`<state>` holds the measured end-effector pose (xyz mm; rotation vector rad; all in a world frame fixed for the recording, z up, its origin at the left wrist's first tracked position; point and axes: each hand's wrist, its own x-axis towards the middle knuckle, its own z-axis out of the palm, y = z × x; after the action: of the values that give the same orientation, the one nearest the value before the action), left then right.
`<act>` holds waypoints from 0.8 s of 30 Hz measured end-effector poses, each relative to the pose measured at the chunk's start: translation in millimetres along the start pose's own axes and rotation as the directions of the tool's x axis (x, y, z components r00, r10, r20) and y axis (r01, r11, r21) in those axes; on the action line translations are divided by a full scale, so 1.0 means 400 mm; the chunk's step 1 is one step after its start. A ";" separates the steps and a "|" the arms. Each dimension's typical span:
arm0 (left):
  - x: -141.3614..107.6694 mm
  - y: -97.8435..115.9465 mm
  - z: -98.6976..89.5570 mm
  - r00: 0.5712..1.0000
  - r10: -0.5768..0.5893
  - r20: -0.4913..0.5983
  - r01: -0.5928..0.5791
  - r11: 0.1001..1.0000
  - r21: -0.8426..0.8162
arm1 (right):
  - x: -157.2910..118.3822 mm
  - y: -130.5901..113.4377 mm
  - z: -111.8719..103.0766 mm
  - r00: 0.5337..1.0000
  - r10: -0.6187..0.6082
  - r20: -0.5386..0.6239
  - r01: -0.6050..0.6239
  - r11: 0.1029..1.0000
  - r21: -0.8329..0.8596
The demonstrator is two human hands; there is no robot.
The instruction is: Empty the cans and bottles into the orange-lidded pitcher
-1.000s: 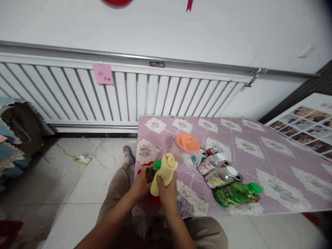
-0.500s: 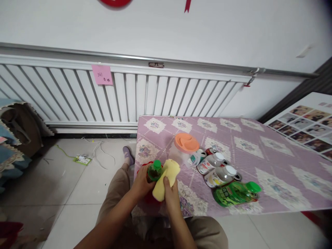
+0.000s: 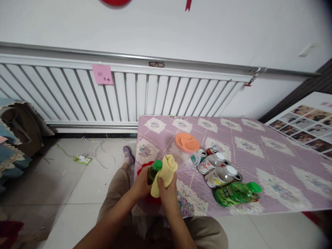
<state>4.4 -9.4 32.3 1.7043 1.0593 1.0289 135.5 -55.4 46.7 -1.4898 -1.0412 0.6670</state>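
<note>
My left hand (image 3: 141, 182) is wrapped round a small dark bottle (image 3: 153, 173) with a green cap, held upright near the table's left front corner. Folded in my right hand (image 3: 168, 188) is a yellow cloth (image 3: 168, 169), which touches the bottle's right side. Something red (image 3: 145, 166) lies beneath my hands; its shape is mostly hidden. Just beyond them stands a clear pitcher with an orange lid (image 3: 187, 143).
Right of the pitcher lie several cans and bottles, among them a white-capped bottle (image 3: 220, 176) and a green bottle (image 3: 234, 193). A photo board (image 3: 308, 121) leans at the right. Behind the flowered table (image 3: 166, 138) is a radiator (image 3: 166, 93).
The yellow cloth has turned more upright and is bunched closer against the bottle. My right hand has shifted slightly left with it. My left hand keeps its hold on the bottle.
</note>
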 end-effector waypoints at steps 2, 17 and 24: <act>-0.001 0.011 -0.020 0.998 0.003 0.065 0.001 0.998 -0.063 | -0.004 0.014 -0.005 0.998 0.064 0.023 -0.066 0.995 0.070; -0.013 -0.012 -0.029 0.997 -0.068 0.022 0.069 0.998 -0.014 | -0.009 0.074 0.012 0.918 0.377 0.119 -0.395 0.858 0.328; -0.011 -0.010 -0.023 1.000 -0.027 -0.004 0.027 0.999 0.026 | -0.025 0.021 -0.004 0.915 0.372 0.155 -0.403 0.838 0.367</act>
<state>-6.6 -10.4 30.3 1.7051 1.0993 1.0053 134.3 -64.5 37.6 -1.3298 -0.6068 1.1611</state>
